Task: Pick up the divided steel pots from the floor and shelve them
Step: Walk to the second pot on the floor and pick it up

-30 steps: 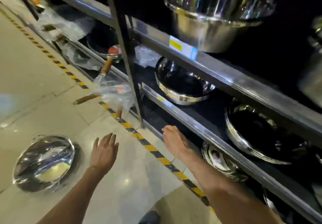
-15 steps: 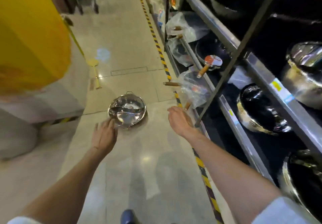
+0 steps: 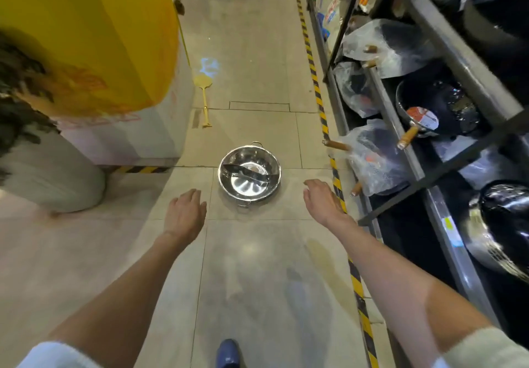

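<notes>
One divided steel pot [image 3: 249, 173] sits upright on the tiled floor in the middle of the aisle, shiny, with two small loop handles and a curved divider inside. My left hand [image 3: 186, 213] hovers palm down just left of and nearer than the pot, fingers apart, holding nothing. My right hand [image 3: 321, 202] is held out to the pot's right, also empty with fingers loosely spread. Neither hand touches the pot. More steel pots [image 3: 503, 224] sit on the shelf rack [image 3: 446, 219] at the right.
The rack also holds bagged woks [image 3: 372, 158] with wooden handles poking into the aisle. Yellow-black tape [image 3: 320, 104] runs along the rack's foot. A yellow pillar [image 3: 94, 32] and a crouching person [image 3: 37, 150] are at left. A yellow paddle [image 3: 204, 95] lies on the floor. My blue shoe [image 3: 227, 352] shows below.
The view has swung away from the shelf and down the aisle. The pot now lies straight ahead between both hands, which have moved out toward it, still empty.
</notes>
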Motion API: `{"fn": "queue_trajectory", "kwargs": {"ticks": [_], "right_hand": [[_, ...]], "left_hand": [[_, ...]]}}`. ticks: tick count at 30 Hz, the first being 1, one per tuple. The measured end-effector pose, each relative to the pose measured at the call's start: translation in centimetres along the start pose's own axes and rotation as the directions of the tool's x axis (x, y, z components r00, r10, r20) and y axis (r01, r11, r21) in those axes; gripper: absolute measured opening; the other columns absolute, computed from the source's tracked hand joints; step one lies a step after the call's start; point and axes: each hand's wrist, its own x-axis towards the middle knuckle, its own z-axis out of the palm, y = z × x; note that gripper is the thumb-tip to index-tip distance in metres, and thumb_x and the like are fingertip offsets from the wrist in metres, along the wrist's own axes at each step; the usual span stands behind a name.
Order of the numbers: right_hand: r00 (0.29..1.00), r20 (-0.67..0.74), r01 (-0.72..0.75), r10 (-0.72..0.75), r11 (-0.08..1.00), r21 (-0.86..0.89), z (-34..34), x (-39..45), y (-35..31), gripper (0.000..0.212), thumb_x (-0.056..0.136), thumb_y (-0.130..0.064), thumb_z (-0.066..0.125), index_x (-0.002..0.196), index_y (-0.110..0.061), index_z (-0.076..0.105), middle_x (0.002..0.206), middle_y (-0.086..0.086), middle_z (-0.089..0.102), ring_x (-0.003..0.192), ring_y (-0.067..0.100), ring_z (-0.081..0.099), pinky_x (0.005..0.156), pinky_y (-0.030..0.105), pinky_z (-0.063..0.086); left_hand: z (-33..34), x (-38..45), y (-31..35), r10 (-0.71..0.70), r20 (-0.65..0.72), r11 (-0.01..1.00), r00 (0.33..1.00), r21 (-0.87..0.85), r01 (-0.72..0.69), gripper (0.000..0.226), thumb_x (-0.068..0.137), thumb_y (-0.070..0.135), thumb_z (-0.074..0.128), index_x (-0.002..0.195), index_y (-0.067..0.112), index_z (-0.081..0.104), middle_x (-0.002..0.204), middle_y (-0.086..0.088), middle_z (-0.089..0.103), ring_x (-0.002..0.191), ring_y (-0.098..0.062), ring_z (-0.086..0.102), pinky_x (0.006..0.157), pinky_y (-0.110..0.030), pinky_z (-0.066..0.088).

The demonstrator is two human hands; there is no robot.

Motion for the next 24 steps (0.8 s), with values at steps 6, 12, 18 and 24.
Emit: {"fn": "queue_trajectory", "kwargs": {"ticks": [6, 12, 18, 24], "right_hand": [[0.998, 0.034, -0.06, 0.06, 0.998, 0.012, 2.0, 7.0, -0.6, 0.038, 0.098, -0.014, 0.035, 0.134, -0.004, 0.043, 0.139, 0.014, 0.047, 0.129, 0.03, 0.041, 0.107, 0.039, 0.037], [0.988, 0.083, -0.127, 0.127, 0.992, -0.007, 4.9, 16.9, 1.7, 0.039, 0.097, -0.015, 0.036, 0.134, -0.005, 0.043, 0.139, 0.015, 0.047, 0.129, 0.031, 0.043, 0.105, 0.04, 0.04], [0.985, 0.086, -0.156, 0.152, 0.987, 0.036, 10.3, 30.3, 3.7, 0.04, 0.097, -0.014, 0.037, 0.135, -0.005, 0.043, 0.142, 0.015, 0.046, 0.132, 0.029, 0.04, 0.107, 0.037, 0.035], [0.979, 0.11, -0.179, 0.173, 0.983, 0.046, 20.0, 40.7, 7.0, 0.039, 0.097, -0.012, 0.037, 0.136, -0.006, 0.042, 0.14, 0.015, 0.047, 0.131, 0.03, 0.041, 0.106, 0.038, 0.037]], "left_hand": [[0.4, 6.6, -4.2, -0.022, 0.008, 1.0, 1.0, -0.018, 0.022, 0.041, 0.097, 0.022, 0.034, 0.131, 0.0, 0.043, 0.139, -0.019, 0.048, 0.125, -0.034, 0.047, 0.106, -0.045, 0.036], [2.1, 16.5, -5.6, -0.046, 0.021, 0.999, 0.999, -0.009, 0.046, 0.044, 0.098, 0.025, 0.033, 0.134, 0.002, 0.039, 0.14, -0.018, 0.047, 0.124, -0.034, 0.048, 0.107, -0.044, 0.037], [6.9, 29.8, -6.1, -0.071, 0.017, 0.997, 0.997, 0.019, 0.071, 0.045, 0.098, 0.024, 0.033, 0.135, 0.001, 0.038, 0.142, -0.019, 0.045, 0.129, -0.033, 0.044, 0.108, -0.044, 0.035], [16.7, 40.6, -8.2, -0.047, 0.005, 0.999, 0.999, 0.003, 0.047, 0.043, 0.097, 0.022, 0.035, 0.135, 0.001, 0.04, 0.142, -0.019, 0.046, 0.129, -0.033, 0.044, 0.109, -0.044, 0.035]]}}
